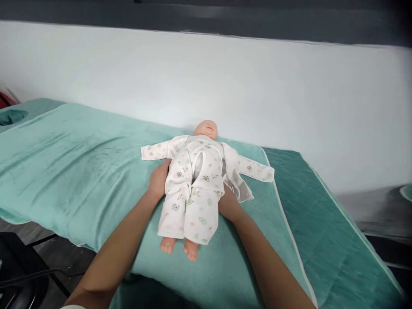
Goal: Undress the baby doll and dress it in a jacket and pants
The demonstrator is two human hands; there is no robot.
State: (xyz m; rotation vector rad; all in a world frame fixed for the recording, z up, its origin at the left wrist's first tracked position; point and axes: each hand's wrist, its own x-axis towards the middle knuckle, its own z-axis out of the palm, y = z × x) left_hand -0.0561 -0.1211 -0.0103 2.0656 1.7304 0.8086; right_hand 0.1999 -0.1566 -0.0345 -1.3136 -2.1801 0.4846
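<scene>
Under both hands, a teal towel (80,171) is covering the table; the baby doll (193,189) is lying between the left hand (158,180) and right hand (229,202), apparently clasping its waist. Loose pyjamas could be slipping, dropping it.

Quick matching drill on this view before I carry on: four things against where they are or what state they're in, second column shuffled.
Things:
1. doll
2. left hand
3. right hand
4. towel

Places or states:
A. spread over the bed, teal
B. at the doll's side toward the picture's left
C. on its back, feet bare
D. partly hidden under the loose jacket flap

Pairs: 1-C, 2-B, 3-D, 4-A
</scene>
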